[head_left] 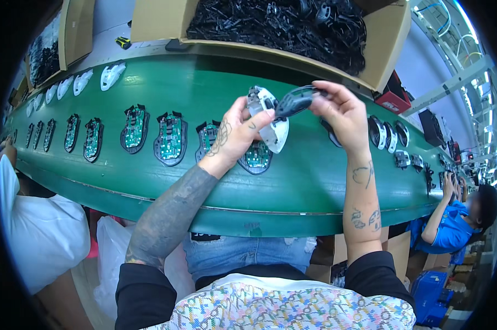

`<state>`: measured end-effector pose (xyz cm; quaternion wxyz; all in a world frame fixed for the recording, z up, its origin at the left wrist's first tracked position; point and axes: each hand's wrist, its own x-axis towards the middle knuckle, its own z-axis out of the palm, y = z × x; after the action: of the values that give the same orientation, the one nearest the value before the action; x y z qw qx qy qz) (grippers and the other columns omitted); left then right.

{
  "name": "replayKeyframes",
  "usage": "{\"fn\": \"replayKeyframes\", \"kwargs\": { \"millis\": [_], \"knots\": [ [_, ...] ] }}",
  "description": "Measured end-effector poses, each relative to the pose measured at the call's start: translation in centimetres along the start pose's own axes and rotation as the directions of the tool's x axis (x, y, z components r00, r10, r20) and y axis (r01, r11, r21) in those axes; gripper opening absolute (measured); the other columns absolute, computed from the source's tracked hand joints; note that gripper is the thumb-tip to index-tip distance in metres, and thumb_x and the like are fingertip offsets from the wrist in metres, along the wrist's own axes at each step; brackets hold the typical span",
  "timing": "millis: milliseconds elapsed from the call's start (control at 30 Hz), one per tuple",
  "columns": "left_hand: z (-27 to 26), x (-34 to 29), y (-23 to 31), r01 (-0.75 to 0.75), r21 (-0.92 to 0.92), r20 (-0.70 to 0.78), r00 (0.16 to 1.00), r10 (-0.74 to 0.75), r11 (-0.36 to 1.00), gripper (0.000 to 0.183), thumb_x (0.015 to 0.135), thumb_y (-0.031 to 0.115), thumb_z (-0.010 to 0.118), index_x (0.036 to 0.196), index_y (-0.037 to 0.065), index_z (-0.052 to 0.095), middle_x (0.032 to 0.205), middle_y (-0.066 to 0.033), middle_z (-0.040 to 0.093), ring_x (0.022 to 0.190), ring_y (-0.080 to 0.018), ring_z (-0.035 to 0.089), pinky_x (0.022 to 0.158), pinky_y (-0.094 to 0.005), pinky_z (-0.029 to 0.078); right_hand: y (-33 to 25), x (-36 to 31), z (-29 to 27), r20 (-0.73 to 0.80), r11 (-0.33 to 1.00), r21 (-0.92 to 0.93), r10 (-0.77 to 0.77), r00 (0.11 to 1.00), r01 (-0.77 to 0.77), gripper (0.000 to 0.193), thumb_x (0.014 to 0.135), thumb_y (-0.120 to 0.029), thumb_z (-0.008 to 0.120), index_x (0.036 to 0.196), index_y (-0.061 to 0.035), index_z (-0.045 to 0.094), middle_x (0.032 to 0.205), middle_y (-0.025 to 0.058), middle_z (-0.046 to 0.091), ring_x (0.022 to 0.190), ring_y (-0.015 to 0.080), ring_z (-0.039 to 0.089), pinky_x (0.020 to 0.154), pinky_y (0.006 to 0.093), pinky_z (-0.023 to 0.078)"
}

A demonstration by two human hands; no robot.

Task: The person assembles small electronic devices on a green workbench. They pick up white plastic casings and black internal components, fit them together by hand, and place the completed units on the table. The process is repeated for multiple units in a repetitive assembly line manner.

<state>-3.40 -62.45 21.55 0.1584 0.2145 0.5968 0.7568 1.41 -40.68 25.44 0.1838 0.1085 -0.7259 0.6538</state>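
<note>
My left hand (pixel 235 133) is closed on a white plastic mouse shell (pixel 277 134), held up over the green belt with the thumb across its near side. A dark, curved plastic part (pixel 294 104) is pinched in the fingers of my right hand (pixel 343 110). Its left end meets the shell near my left thumb; I cannot tell whether the two are joined. Below the shell lies a black mouse base with a green circuit board (pixel 255 158). Another such base (pixel 207 137) is partly hidden by my left wrist.
More circuit-board bases (pixel 170 140) line the green belt (pixel 215 187) to the left, with white shells (pixel 112 76) behind them. Across the belt stands a cardboard box (pixel 388 55) full of black plastic parts (pixel 276 33). Several shells (pixel 390 136) lie at right, where a person in blue (pixel 449 228) works.
</note>
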Motion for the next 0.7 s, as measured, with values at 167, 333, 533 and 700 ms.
{"fn": "replayKeyframes", "kwargs": {
  "millis": [167, 333, 533, 700],
  "knots": [
    [0.4, 0.0, 0.2, 0.045, -0.029, 0.015, 0.999, -0.044, 0.999, 0.057, 0.084, 0.033, 0.065, 0.122, -0.002, 0.042, 0.105, -0.0122, 0.062, 0.089, -0.0157, 0.063, 0.074, -0.0283, 0.053, 1.8, -3.1, -1.4, 0.055, 0.998, 0.06, -0.035, 0.998, 0.032, 0.03, 0.084, 0.002, 0.065, 0.113, 0.0031, 0.058, 0.102, 0.0073, 0.063, 0.091, 0.0119, 0.062, 0.08, 0.0233, 0.051],
    [0.1, -0.3, 0.4, 0.085, -0.027, 0.008, 0.996, -0.084, 0.996, 0.06, 0.084, 0.031, 0.067, 0.125, -0.004, 0.041, 0.103, -0.0131, 0.064, 0.09, -0.0141, 0.063, 0.077, -0.0265, 0.05, 2.4, -3.3, -1.4, 0.068, 0.991, 0.123, -0.052, 0.996, 0.043, 0.022, 0.083, 0.002, 0.065, 0.105, 0.0015, 0.059, 0.093, 0.0053, 0.062, 0.083, 0.0123, 0.062, 0.073, 0.0244, 0.052],
    [0.5, -0.2, 0.4, 0.118, 0.015, 0.003, 0.993, -0.118, 0.993, 0.055, 0.085, 0.033, 0.066, 0.122, -0.006, 0.054, 0.101, -0.0133, 0.066, 0.091, -0.0137, 0.062, 0.08, -0.0261, 0.049, 2.0, -4.0, -2.0, 0.174, 0.904, 0.424, -0.013, 0.985, -0.063, 0.028, 0.082, 0.001, 0.067, 0.109, -0.0004, 0.058, 0.09, 0.0046, 0.061, 0.075, 0.0094, 0.059, 0.065, 0.0228, 0.051],
    [0.8, -0.4, -0.1, 0.082, 0.239, 0.016, 0.996, -0.089, 0.968, 0.062, 0.085, 0.036, 0.067, 0.127, -0.006, 0.05, 0.1, -0.0149, 0.067, 0.089, -0.0144, 0.063, 0.078, -0.0267, 0.05, 1.2, -4.2, 0.6, 0.185, 0.966, 0.246, 0.038, 0.982, -0.084, 0.031, 0.082, 0.0, 0.068, 0.112, 0.0002, 0.058, 0.093, 0.0037, 0.061, 0.08, 0.007, 0.059, 0.069, 0.0195, 0.05]
  ]
}}
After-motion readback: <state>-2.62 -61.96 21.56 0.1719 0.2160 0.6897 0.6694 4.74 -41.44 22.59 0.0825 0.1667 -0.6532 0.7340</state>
